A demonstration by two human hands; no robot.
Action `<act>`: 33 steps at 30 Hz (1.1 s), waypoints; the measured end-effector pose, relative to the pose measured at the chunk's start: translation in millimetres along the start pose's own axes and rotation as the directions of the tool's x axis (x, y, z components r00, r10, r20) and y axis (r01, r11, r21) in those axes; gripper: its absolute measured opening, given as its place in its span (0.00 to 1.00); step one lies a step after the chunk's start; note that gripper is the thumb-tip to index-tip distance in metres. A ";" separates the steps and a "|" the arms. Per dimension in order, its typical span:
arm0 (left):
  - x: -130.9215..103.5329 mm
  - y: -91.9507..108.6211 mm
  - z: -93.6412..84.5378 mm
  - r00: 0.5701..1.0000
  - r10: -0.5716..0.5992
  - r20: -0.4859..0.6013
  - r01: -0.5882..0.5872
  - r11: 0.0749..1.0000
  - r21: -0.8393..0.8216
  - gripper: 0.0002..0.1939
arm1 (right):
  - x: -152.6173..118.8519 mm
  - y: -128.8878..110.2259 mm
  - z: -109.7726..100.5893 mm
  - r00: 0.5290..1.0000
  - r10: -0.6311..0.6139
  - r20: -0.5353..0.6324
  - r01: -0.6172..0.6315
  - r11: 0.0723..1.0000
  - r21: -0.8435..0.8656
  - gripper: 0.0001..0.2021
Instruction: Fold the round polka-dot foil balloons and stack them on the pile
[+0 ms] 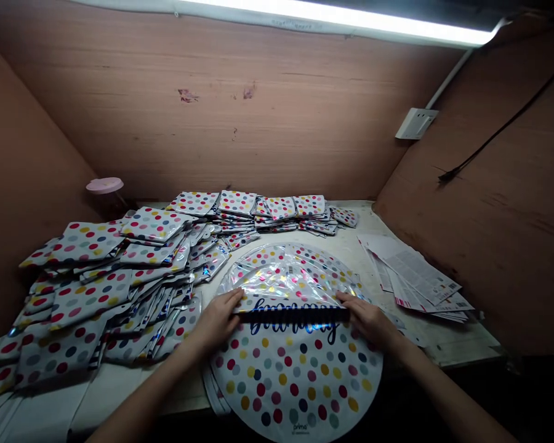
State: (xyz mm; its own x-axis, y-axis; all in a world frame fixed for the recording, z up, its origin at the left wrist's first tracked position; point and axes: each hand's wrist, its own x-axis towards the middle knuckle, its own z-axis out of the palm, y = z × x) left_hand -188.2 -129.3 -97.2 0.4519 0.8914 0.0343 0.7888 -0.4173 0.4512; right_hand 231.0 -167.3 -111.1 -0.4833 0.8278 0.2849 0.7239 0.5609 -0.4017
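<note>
A round white foil sheet with coloured dots and blue lettering lies flat at the front of the table, on other round sheets whose edges show at the left. Its upper part looks folded or lifted along a dark straight line across the lettering. At the left end of that line, my left hand grips the sheet with fingers closed. My right hand pinches it at the right end. Both hands are level with each other, one at each side of the lettering.
Folded dotted packets are heaped at the left, and more stacks line the back. Printed cards lie at the right. A pink-lidded container stands at the back left. Wooden panels enclose the table.
</note>
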 end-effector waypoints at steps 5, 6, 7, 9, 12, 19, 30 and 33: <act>3.8 -44.9 -30.1 0.997 0.073 0.025 -0.063 0.956 -0.285 0.22 | -4.9 12.8 -19.2 0.980 0.125 0.153 -0.164 0.947 0.276 0.16; 6.0 -46.6 -32.5 0.997 0.075 0.034 -0.060 0.945 -0.321 0.21 | -5.0 16.2 -21.7 0.973 0.161 0.166 -0.208 0.923 0.324 0.14; 8.5 -46.5 -34.2 0.996 0.075 0.049 -0.053 0.933 -0.356 0.19 | -4.8 20.3 -23.7 0.965 0.200 0.169 -0.250 0.895 0.370 0.11; 13.6 -43.9 -37.2 0.994 0.064 0.088 -0.022 0.906 -0.422 0.16 | -3.9 29.4 -27.1 0.950 0.255 0.181 -0.310 0.839 0.447 0.07; 20.8 -40.2 -43.7 0.987 0.048 0.155 0.029 0.887 -0.461 0.16 | -1.4 41.2 -30.5 0.933 0.277 0.229 -0.357 0.782 0.511 0.08; 74.7 -30.7 -45.3 0.945 -0.328 -0.001 0.328 0.945 -0.013 0.18 | 51.7 49.2 -22.3 0.779 0.622 0.079 -0.626 0.769 0.128 0.18; 151.2 37.8 -24.1 0.956 -0.251 -0.150 0.284 0.916 0.282 0.27 | 143.8 78.7 -8.2 0.596 0.798 0.093 -0.741 0.591 -0.319 0.12; 148.8 88.4 14.4 0.994 0.061 0.093 -0.089 0.937 0.338 0.35 | 148.0 79.7 -14.0 0.589 0.801 0.105 -0.737 0.586 -0.336 0.13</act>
State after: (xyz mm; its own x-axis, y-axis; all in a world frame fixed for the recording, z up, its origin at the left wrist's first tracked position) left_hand -45.3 -36.1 -65.0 0.5360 0.8439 -0.0212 0.8395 -0.5302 0.1183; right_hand 224.1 -0.2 -88.8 0.2431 0.9384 -0.2457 0.9462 -0.2851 -0.1528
